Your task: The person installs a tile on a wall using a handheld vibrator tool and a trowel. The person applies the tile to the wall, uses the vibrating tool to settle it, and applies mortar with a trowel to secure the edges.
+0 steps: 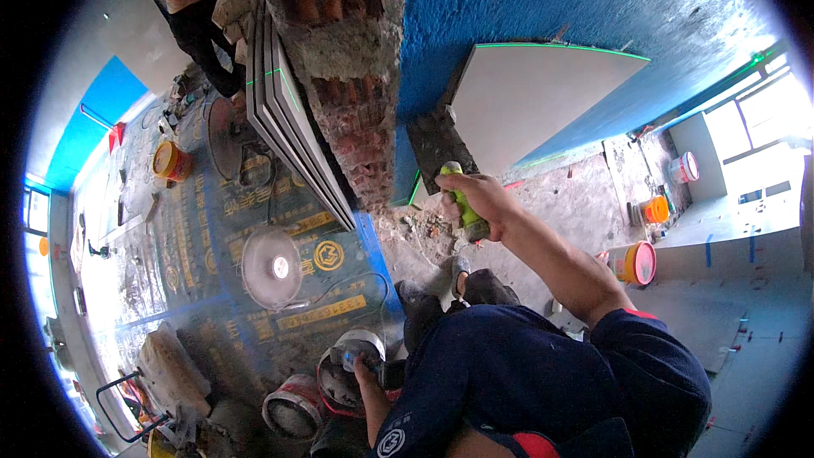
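My right hand (480, 201), at the end of an outstretched arm, wraps round a lime-green handle (465, 208). The tool's working end is hard to make out. Just beyond it, a dark grey patch (434, 146) lies at the wall's corner, beside a large pale tile (534, 102) on the blue wall (560, 0). Bright green laser lines run along the tile's top edge and near the corner. Low on the left, my left hand (365, 367) is closed at a bucket (346, 346). A bit of blue shows at its fingers, but what it holds is unclear.
Stacked tiles (292, 131) lean against a brick pillar (352, 93). A round fan-like thing with a lit centre (271, 267) stands on the sheeted floor. A second bucket (292, 407) is nearby. Orange buckets (634, 264) stand at right, rubble (415, 225) ahead. Another person (191, 0) stands far left.
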`<move>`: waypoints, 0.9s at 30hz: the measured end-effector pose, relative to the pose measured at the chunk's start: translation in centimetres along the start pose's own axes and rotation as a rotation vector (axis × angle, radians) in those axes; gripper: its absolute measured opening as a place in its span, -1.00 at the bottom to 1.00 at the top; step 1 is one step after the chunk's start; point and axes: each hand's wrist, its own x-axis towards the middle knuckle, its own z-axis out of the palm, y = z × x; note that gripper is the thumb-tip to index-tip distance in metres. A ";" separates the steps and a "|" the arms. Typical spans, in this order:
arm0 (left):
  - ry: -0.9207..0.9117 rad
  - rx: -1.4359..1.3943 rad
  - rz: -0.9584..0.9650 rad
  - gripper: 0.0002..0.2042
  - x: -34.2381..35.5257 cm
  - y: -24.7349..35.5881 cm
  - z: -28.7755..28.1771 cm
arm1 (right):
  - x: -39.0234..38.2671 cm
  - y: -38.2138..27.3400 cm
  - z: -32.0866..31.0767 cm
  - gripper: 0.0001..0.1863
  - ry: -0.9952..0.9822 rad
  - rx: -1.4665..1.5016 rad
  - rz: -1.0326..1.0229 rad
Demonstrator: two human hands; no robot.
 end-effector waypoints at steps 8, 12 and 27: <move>0.047 0.108 -0.080 -0.77 -1.6 -0.6 -0.5 | -5.1 -3.5 0.1 -0.78 -0.036 -0.006 -0.017; 0.065 0.152 -0.109 -0.78 -1.7 -0.7 -0.6 | -6.9 -5.1 0.2 -0.75 -0.062 -0.031 -0.022; 0.066 0.150 -0.159 -0.80 -2.0 -1.7 2.0 | -8.7 -2.8 -1.4 -0.67 -0.204 -0.469 -0.284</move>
